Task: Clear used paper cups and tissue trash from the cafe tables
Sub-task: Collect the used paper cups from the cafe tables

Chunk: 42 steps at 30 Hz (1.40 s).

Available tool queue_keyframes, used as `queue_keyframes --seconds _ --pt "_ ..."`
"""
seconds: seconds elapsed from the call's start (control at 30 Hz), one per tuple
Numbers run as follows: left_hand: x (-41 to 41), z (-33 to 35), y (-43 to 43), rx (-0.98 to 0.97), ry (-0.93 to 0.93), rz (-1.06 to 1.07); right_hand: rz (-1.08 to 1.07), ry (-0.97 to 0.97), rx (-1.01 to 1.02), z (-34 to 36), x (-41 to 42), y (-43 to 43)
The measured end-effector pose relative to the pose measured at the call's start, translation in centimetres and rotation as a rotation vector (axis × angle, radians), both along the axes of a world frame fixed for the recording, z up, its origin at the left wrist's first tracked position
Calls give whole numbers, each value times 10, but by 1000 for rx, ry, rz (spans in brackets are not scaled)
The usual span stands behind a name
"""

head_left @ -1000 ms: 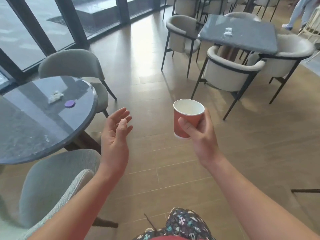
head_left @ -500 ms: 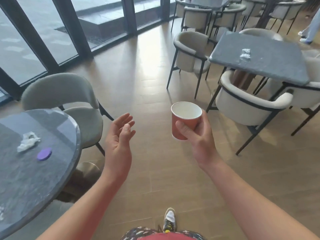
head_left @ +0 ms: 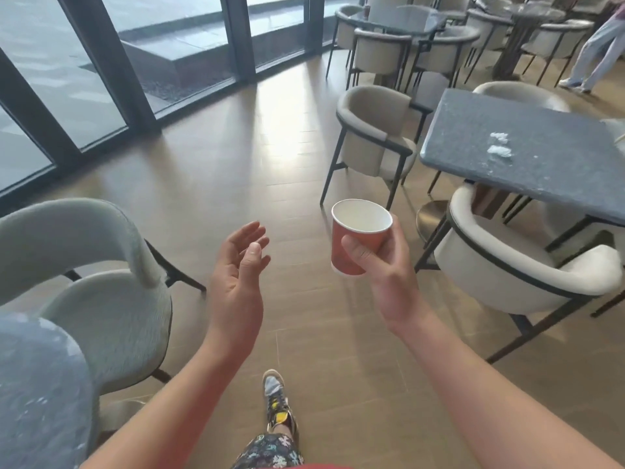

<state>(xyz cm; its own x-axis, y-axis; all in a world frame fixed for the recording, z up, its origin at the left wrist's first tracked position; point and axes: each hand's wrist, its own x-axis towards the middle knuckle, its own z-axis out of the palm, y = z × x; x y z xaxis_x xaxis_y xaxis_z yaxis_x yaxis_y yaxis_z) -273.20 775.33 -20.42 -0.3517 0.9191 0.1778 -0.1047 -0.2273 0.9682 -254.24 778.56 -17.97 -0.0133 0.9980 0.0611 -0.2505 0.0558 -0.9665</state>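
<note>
1. Step in hand: we judge this to be the walk between tables, with one item collected and the next not yet reached.
2. Right hand [head_left: 385, 269]: it grips the red paper cup [head_left: 353, 242] above the floor, in front of us. The thumb lies across the near wall and the fingers wrap round the far side. The cup is close to upright, and its white inside looks empty.
3. Left hand [head_left: 236, 269]: it holds nothing. The palm faces inward, with the fingers relaxed and slightly spread.
4. Next target: the crumpled white tissue [head_left: 500, 146] lies on the square grey table [head_left: 558, 187], ahead and to the right, well apart from both hands. It appears to be in two bits lying close together (the view is too coarse to confirm this).
5. Obstruction: a cream armchair [head_left: 507, 275] stands at the near edge of that table, between us and the tissue. A second armchair [head_left: 372, 130] stands at the table's left side.
6. Next move, in our judgement: we close on the table, reach over or beside the near armchair, and pinch up the tissue with the free left hand. The cup could serve as a holder for it.
7. Caution: we should check that both bits come away, since light tissue tears and drifts easily.
8. Round table [head_left: 37, 394], lower left: only its edge shows, so we cannot tell whether it carries trash.
</note>
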Motion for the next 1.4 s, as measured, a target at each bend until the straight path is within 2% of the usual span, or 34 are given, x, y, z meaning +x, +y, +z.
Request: queue_keyframes --seconds 0.43,0.73,1.0,1.4 --pt "-70 22 301 -22 43 -102 -75 15 -5 8 -76 286" --pt "-72 14 534 -7 27 -104 -70 3 19 0 -81 515" --pt "-63 27 742 -20 7 -74 -45 13 39 22 -71 737" --pt "-102 14 1013 3 -57 -101 -62 -30 19 8 -109 1006"
